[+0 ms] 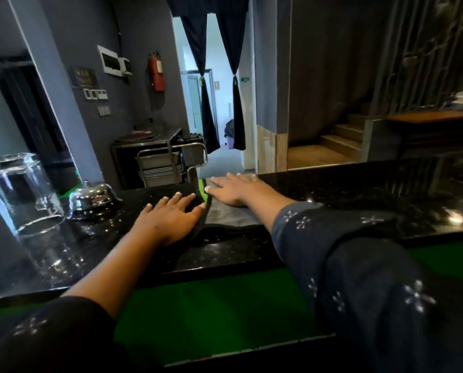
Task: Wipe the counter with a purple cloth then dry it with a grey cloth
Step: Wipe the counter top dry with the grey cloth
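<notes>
Dim grey walls, a curtained doorway and a short flight of steps lie behind a polished black counter (359, 189) where a person reaches forward with both arms. A grey cloth (225, 218) lies spread on the stone near the counter's far edge, with a green strip along its left side. The right hand (233, 191) lies flat on top of the cloth, fingers straight and spread, pressing it down. The left hand (171, 215) rests just beside the cloth's left edge, fingers likewise extended; its fingertips appear to touch the cloth's border, though whether they pin it cannot be told. Neither hand grips anything. Left of the cloth stand a chrome call bell (92, 197) and, further left, an upturned clear glass container (18, 189). No purple cloth is visible, which suggests the drying stage is under way. To do this pass well, the person would likely keep the palm flat and the pressure even, draw the cloth in overlapping strokes along the counter, and steer wide of the bell and the glass so neither is knocked. Highlights on the stone make any remaining moisture hard to judge.
</notes>
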Available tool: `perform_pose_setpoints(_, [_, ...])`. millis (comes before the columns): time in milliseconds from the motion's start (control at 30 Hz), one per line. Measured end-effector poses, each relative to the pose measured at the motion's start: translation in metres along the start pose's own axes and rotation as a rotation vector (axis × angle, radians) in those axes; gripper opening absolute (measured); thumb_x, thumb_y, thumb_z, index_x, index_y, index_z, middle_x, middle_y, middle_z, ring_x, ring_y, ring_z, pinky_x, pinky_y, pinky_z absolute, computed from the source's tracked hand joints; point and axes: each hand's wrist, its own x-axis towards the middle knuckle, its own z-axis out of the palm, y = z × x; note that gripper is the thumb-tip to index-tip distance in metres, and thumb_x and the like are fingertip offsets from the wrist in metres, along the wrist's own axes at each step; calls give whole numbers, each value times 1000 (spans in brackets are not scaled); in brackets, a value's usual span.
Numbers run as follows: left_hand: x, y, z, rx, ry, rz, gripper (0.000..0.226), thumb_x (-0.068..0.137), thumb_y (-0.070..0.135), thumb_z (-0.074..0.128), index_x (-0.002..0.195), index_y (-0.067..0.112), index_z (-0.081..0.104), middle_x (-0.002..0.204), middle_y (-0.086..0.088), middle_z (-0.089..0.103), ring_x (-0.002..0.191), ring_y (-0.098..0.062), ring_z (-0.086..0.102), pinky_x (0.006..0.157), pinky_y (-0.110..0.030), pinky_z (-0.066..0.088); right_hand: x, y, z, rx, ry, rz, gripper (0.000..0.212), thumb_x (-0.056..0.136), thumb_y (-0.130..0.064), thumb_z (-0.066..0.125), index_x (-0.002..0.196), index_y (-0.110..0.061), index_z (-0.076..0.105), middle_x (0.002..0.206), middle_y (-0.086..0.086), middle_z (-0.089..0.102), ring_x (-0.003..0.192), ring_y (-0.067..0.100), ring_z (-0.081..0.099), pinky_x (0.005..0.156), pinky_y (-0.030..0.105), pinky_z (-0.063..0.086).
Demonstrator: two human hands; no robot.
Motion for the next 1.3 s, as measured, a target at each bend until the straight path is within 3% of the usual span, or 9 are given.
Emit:
perform_pose_setpoints(133, [-4,0,1,-32,-22,8,68,89,68,14,150,38,8,160,2,3,147,-20,4,117,-46,1,-11,66,-2,18,-5,15,63,92,-69,11,150,-45,13,162,4,12,147,32,14,114,57,7])
perform_pose_setpoints(267, [-1,2,2,-26,-18,3,68,89,68,13,150,38,7,160,3,3,147,-21,3,117,-47,1,-39,182,-13,37,13,331,62,93,-68,11,150,-44,16,162,3,11,147,31,11,114,60,5])
perform_pose_setpoints(367, [1,3,2,-35,-7,-9,65,91,66,15,150,38,8,160,2,2,147,-22,3,117,-46,1,-47,209,-16,-7,4,442,70,89,-71,8,151,-41,16,162,-1,10,148,26,10,115,60,6])
perform_pose_setpoints(467, [0,6,2,-36,-8,-11,65,92,65,15,150,37,8,160,1,2,147,-22,3,117,-47,2,-43,168,-10,22,30,382,74,85,-70,10,151,-38,19,161,3,16,147,29,15,114,60,9])
perform_pose_setpoints(667, [-10,8,-2,-54,-4,-12,66,92,65,14,150,36,10,160,1,3,147,-22,3,117,-46,2,-92,27,-1,36,-22,-49,63,94,-67,11,152,-42,6,163,3,1,149,27,2,116,54,-2])
perform_pose_setpoints(767, [-12,5,-2,-63,-9,2,66,92,65,13,150,36,9,160,1,3,147,-22,3,117,-45,1,-128,28,0,38,-44,-145,61,93,-69,12,150,-48,6,163,-5,1,149,20,2,117,50,-2])
perform_pose_setpoints(967, [-6,5,2,-57,-5,14,64,93,63,14,151,35,8,160,1,2,147,-23,2,117,-46,1,-107,85,-7,28,-45,92,62,92,-69,11,150,-47,7,163,-4,3,149,22,4,115,52,0])
perform_pose_setpoints(1100, [1,6,5,-55,8,9,64,93,63,14,150,36,9,160,1,3,147,-24,3,117,-46,2,-48,62,-6,29,-15,230,67,93,-67,13,153,-37,9,162,9,3,148,31,4,115,59,0])
perform_pose_setpoints(1300, [5,-2,4,13,9,40,62,93,59,6,151,36,8,161,-2,2,147,-28,5,117,-51,5,-47,-15,-2,25,-32,31,65,95,-64,11,153,-37,6,162,8,2,148,30,2,116,57,-1])
